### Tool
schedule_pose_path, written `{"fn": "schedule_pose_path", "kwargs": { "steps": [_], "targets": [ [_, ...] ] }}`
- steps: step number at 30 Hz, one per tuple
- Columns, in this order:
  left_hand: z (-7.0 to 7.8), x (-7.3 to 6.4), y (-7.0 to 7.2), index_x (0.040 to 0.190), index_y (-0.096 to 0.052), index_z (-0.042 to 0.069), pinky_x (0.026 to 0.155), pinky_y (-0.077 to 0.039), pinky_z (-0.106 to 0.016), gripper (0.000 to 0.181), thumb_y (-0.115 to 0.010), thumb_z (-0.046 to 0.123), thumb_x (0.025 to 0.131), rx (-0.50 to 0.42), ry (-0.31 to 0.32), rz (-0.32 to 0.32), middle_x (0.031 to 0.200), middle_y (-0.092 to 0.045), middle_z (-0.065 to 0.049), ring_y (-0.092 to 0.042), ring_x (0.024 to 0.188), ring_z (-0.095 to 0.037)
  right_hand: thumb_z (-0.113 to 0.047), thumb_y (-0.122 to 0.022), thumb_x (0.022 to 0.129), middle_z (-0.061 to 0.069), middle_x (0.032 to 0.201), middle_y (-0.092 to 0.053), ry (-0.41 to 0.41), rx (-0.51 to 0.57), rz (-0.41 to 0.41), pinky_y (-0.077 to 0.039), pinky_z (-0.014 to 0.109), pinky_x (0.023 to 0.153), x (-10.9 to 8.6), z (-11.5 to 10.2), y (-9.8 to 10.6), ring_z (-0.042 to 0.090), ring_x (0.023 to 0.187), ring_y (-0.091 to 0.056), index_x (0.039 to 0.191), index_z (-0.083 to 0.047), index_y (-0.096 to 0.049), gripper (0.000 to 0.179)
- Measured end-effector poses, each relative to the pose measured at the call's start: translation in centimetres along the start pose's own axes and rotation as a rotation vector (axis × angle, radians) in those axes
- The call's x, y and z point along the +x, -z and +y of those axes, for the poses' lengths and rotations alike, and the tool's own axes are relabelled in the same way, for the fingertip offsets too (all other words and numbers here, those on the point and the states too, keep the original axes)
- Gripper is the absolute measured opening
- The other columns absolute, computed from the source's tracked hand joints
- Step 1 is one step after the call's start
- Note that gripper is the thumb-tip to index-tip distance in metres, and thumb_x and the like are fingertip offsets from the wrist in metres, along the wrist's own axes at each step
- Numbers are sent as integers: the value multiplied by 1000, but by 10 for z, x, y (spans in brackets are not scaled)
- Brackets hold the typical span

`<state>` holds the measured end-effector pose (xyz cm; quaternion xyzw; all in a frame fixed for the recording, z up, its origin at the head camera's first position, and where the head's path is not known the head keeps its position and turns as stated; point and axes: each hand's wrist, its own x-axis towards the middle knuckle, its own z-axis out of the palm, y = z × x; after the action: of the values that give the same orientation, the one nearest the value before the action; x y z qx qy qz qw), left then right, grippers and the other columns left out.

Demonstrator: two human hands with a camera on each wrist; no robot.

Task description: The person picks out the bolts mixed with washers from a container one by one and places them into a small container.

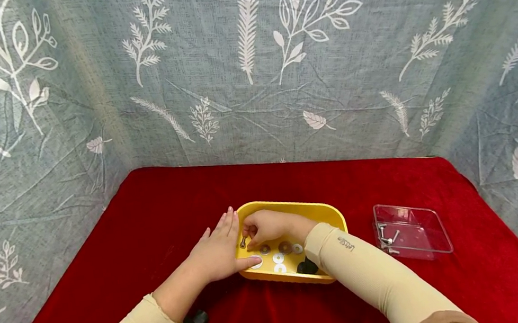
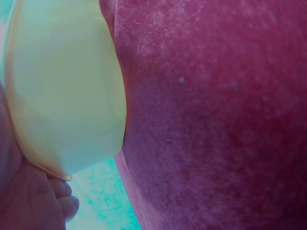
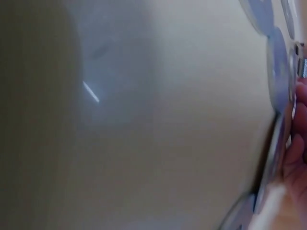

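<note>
My left hand [image 1: 216, 251] lies against the left end of a yellow tub [image 1: 293, 206], its fingers straight along the rim and its thumb over the front edge. The left wrist view shows the tub's outer wall [image 2: 67, 96] beside the palm. Inside the tub, my right hand [image 1: 266, 225] reaches down at the left end, its fingertips curled at a small metal bolt [image 1: 243, 242]. Several flat round washers [image 1: 278, 258] lie on the tub floor near the hand. A black piece [image 1: 307, 267] sits at the front right, partly hidden by the forearm.
To the right stands a clear plastic box [image 1: 425, 233] holding a few metal bolts [image 1: 387, 237]. A red cloth [image 1: 186, 196] covers the table, with a patterned grey-blue curtain [image 1: 211, 81] behind it. A black object [image 1: 196, 322] shows beside the left forearm.
</note>
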<state>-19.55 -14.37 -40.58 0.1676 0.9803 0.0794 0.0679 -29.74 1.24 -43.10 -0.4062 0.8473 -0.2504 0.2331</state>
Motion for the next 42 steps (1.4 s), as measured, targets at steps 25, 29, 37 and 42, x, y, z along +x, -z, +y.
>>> {"fn": "schedule_pose_path", "kwargs": {
  "steps": [25, 29, 37, 42],
  "targets": [
    [-1, 1, 0, 145, -8, -3, 104, -22, -56, 111, -44, 76, 75, 18, -3, 0, 151, -2, -17, -7, 139, -26, -14, -72, 78, -6, 70, -56, -9, -107, 28, -42, 16, 59, 1, -8, 2, 5, 61, -48, 84, -9, -61, 14],
    [1, 0, 0, 145, -10, -3, 103, -22, -56, 112, -44, 76, 74, 13, -6, -1, 152, -3, -17, -8, 139, -27, -16, -72, 79, -7, 74, -59, -28, -136, -1, -44, 17, 62, -2, -7, 11, 5, 64, -51, 85, -11, -62, 13],
    [0, 1, -2, 145, -9, -3, 104, -22, -55, 111, -43, 77, 74, 33, 19, -6, 152, -2, -16, -9, 139, -26, -18, -72, 80, -7, 77, -59, -19, -136, -34, -45, 19, 64, -17, -5, 31, 7, 68, -52, 84, -14, -60, 13],
    [0, 0, -3, 145, -10, -3, 104, -22, -55, 111, -44, 76, 75, 30, 19, 9, 152, -4, -17, -10, 139, -27, -18, -71, 81, -5, 79, -60, 3, -86, -20, -46, 21, 66, -32, -5, 47, 9, 72, -54, 86, -13, -61, 12]
  ]
}}
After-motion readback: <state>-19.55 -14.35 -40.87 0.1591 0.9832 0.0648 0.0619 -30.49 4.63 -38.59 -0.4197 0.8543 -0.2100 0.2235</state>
